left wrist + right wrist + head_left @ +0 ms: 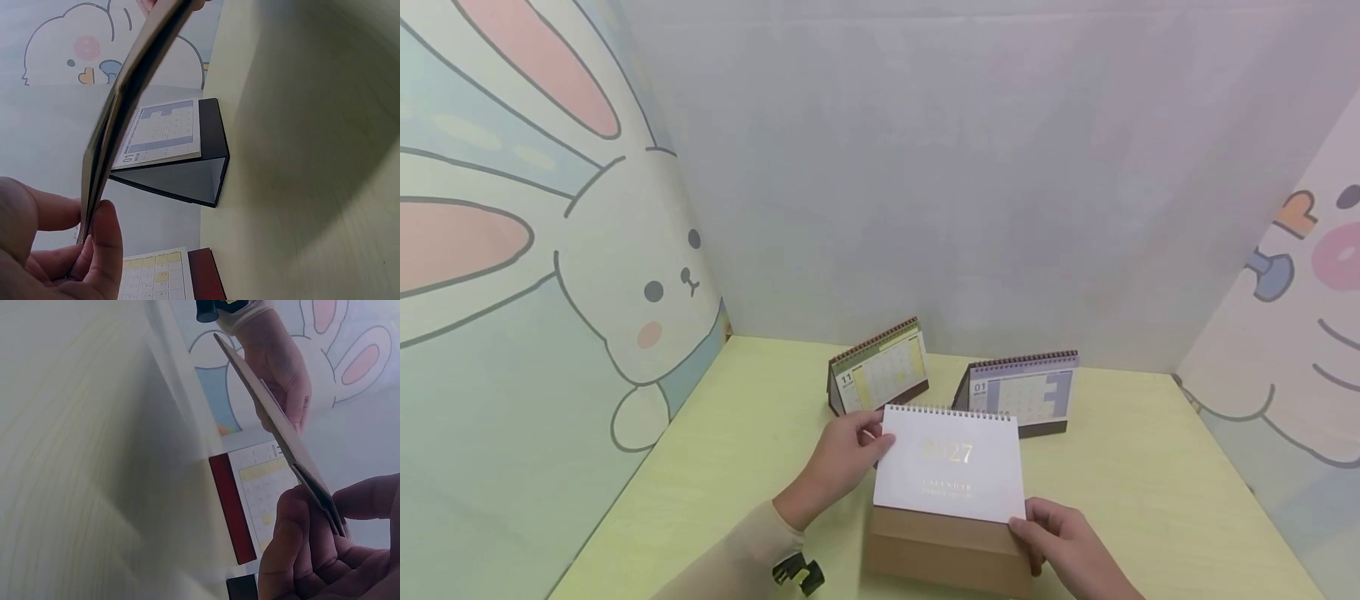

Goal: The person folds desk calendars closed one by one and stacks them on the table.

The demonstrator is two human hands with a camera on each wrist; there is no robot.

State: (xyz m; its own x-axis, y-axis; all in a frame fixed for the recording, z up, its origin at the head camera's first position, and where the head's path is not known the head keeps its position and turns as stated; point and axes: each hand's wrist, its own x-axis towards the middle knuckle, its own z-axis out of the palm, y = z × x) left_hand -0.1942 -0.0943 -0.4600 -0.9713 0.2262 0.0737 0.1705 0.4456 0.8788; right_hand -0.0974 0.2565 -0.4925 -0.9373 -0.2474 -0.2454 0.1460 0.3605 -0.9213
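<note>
A white spiral-bound desk calendar (949, 471) with gold "2027" lettering is held above the table. Its brown base panel (951, 550) extends toward the front. My left hand (841, 454) pinches the upper left edge near the rings. At the lower right edge, my right hand (1067, 542) pinches between thumb and fingers. Edge-on in the left wrist view, the calendar (119, 115) looks nearly flat, its layers close together. The right wrist view shows its thin folded boards (275, 419) between thumb and curled fingers, with the left hand beyond.
Behind it stand two tented desk calendars: a green-yellow one (880, 375) with a dark red base, and a purple one (1022, 396) with a black base. They stand on a pale yellow table (760, 392). A grey backdrop (925, 167) and cartoon-printed side panels (617, 250) enclose it.
</note>
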